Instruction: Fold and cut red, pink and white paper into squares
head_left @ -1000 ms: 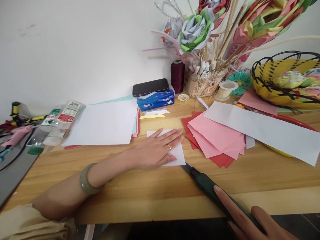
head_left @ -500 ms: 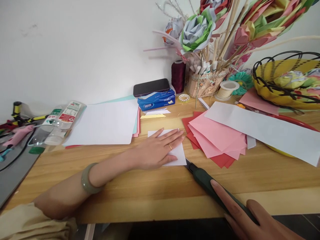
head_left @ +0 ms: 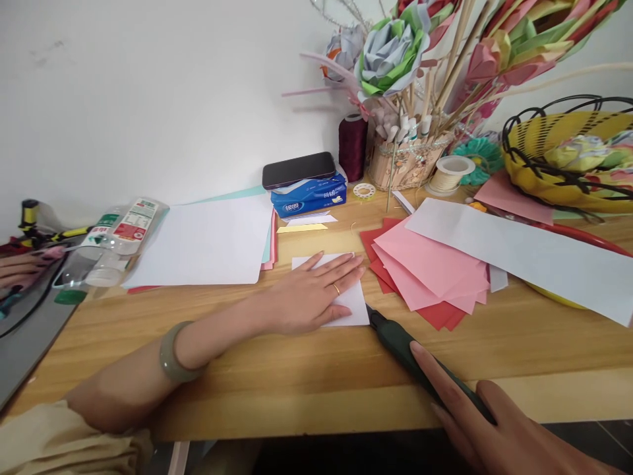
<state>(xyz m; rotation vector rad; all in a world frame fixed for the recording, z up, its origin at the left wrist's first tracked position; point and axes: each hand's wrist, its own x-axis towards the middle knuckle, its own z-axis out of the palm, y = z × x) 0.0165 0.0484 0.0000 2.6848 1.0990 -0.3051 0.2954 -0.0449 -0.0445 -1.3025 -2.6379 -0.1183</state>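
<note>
Flat on a small piece of white paper (head_left: 355, 305) lies my left hand (head_left: 311, 293), its fingers stretched out over the sheet. A ring and a bracelet show on that hand and wrist. My right hand (head_left: 475, 415) is wrapped round a dark green craft knife (head_left: 403, 346), index finger along the handle. The knife's blade tip touches or nearly touches the paper's right edge, near its lower right corner. Just right of the paper are fanned pink sheets (head_left: 435, 264) and red sheets (head_left: 438, 316). A long white strip of paper (head_left: 524, 251) overlaps the pink ones.
A stack of paper (head_left: 198, 244) lies at left, beside plastic bottles (head_left: 133, 227). Another person's hand (head_left: 20, 269) is at the far left. Behind stand a blue tissue pack (head_left: 309, 198) with a phone (head_left: 299, 170) on it, a thread spool (head_left: 353, 148), paper flowers (head_left: 393, 56) and a yellow basket (head_left: 529, 158).
My right hand and the knife have shifted slightly up and left, the blade now a little higher along the paper's edge. Another person's hand has appeared at the far left.
</note>
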